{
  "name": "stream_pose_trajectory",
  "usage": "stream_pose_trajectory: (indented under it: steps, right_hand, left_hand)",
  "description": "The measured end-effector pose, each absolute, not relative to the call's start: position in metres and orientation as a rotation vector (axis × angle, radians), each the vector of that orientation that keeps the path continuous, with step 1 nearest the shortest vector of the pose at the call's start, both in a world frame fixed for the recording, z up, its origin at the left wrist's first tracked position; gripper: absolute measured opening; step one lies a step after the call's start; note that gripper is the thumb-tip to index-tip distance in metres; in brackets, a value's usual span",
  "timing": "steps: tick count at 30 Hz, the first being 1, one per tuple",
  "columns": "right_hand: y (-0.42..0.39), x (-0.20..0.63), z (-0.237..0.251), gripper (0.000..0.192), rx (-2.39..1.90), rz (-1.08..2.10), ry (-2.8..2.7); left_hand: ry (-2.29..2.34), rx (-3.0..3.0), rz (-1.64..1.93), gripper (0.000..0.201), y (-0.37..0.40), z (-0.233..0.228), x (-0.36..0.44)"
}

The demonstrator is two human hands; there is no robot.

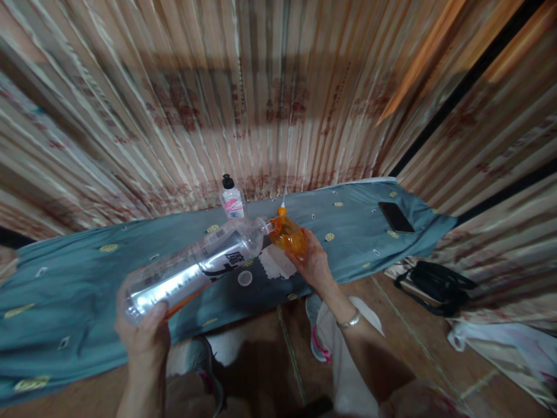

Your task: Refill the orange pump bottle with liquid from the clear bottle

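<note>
My left hand (145,334) is wrapped round the base of a large clear plastic bottle (195,267) with dark print, tilted with its neck up and to the right. An orange see-through bottle (289,238) is gripped in my right hand (315,261). The mouths of the two bottles meet or nearly meet; I cannot tell whether liquid is passing. By the orange bottle's top shows a round orange piece with a white tip (282,210). Below lie a crumpled white sheet (278,262) and a small clear round cap (245,278).
A blue-green cloth (348,232) covers the long narrow surface before me. On it stand a black-capped bottle with a pink label (232,203) and, to the right, a dark phone (395,217). A black bag (439,284) rests at lower right. Patterned curtains (278,98) hang behind.
</note>
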State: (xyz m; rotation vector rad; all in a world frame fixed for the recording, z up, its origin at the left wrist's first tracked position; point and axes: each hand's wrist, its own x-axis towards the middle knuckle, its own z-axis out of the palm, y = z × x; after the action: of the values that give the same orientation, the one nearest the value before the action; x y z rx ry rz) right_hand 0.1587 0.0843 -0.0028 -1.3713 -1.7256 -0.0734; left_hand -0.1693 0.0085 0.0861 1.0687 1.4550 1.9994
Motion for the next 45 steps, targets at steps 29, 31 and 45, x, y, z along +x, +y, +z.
stream_pose_trajectory:
  steps: [29, 31, 45]
  right_hand:
    - [0.0840, 0.1580, -0.0021, 0.076, -1.374, -0.079, -1.711]
    - [0.0838, 0.1574, -0.0012, 0.076, -1.382, -0.066, -1.710]
    - [0.0839, 0.1575, -0.0034, 0.078, -1.360, -0.057, -1.712]
  left_hand:
    - [1.516, 1.091, 1.982, 0.062, 0.0084, 0.0878, -0.1688]
    - [1.512, 1.081, 1.990, 0.062, 0.0086, 0.0880, -0.1686]
    - [1.449, 0.999, 1.998, 0.059, 0.0077, 0.0900, -0.1659]
